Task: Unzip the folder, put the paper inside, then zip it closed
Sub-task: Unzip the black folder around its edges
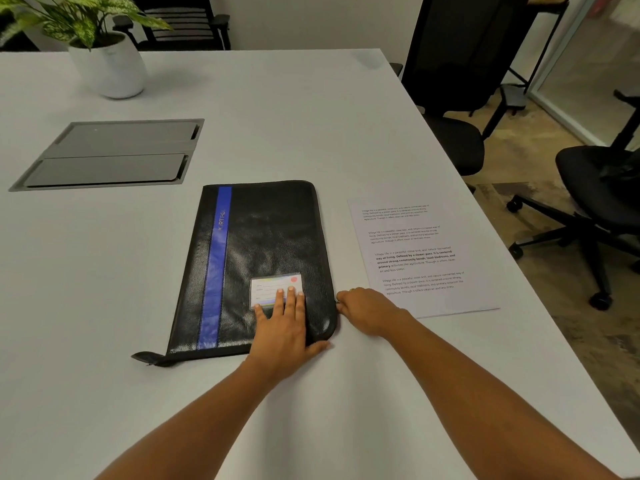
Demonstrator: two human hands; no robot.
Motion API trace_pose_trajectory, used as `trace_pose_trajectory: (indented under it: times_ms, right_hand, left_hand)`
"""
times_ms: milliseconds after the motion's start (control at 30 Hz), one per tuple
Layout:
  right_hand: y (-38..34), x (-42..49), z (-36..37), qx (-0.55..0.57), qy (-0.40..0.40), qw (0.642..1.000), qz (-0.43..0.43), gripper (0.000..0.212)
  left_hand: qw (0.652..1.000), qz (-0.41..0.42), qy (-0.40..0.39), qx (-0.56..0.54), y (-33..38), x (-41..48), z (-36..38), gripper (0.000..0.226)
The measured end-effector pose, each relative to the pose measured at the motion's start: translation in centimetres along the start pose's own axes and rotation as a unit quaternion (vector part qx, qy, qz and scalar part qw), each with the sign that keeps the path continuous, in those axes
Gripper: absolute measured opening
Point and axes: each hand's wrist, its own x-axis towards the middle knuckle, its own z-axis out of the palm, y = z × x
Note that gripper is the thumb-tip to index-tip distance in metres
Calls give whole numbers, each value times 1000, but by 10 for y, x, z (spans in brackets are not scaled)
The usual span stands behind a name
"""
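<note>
A black zip folder (pixel 263 244) with a blue stripe and a small label card lies flat on the white table (pixel 311 126). My left hand (pixel 282 327) rests flat on its near right corner, fingers spread over the card, holding nothing. My right hand (pixel 367 308) is at the folder's right edge near that corner, fingers pinched on the zip pull, which is mostly hidden by the fingers. A printed sheet of paper (pixel 420 254) lies on the table just right of the folder, partly under my right hand's far side.
A grey cable hatch (pixel 110 155) is set into the table at the left. A potted plant (pixel 110 64) stands at the back left. Black office chairs (pixel 602 188) stand beyond the table's right edge.
</note>
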Motion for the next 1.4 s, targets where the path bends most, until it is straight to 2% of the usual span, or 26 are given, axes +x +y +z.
trace_pose_trajectory:
  times_ms: [167,300,400,500,600,667,767,900,933,1167,1300,1400]
  right_hand:
    - [5,-5,4,18,17,1000,-16,33]
    - [8,-9,9,15,39,999,-29,31]
    - [9,-10,7,22,39,998,-39,29]
    - [10,-10,6,22,33,998,-43,27]
    - [11,-10,5,27,21,998,-46,27]
    - [11,-9,5,26,16,998,-50,26]
    - [12,-8,5,19,10,998,-54,25]
    - [12,-8,4,23,-2,998,-59,26]
    - [13,-8,4,28,-5,998,-60,26]
    - [14,-7,3,32,-16,998,-59,26]
    - [11,-11,9,34,34,998,-49,31]
    - [9,-12,16,33,71,996,-32,25]
  left_hand:
    - [999,24,-14,22,-8,6,-4,139]
    - [1000,13,-12,17,-7,6,-5,110]
    - [1000,11,-17,17,-6,7,-5,124]
    - [1000,7,-19,16,-7,9,-2,123]
    - [1000,5,-25,16,-6,10,-3,144]
    - [1000,1,-23,14,-7,11,-2,146]
    - [1000,2,-25,14,-6,9,-4,131]
    - [1000,4,-22,16,-6,7,-4,79]
    - [1000,4,-24,14,-6,7,-4,74]
    - [999,7,-25,28,-5,6,-6,73]
    - [999,6,-14,38,-2,5,-13,78]
    - [999,-3,-1,36,8,5,-23,81]
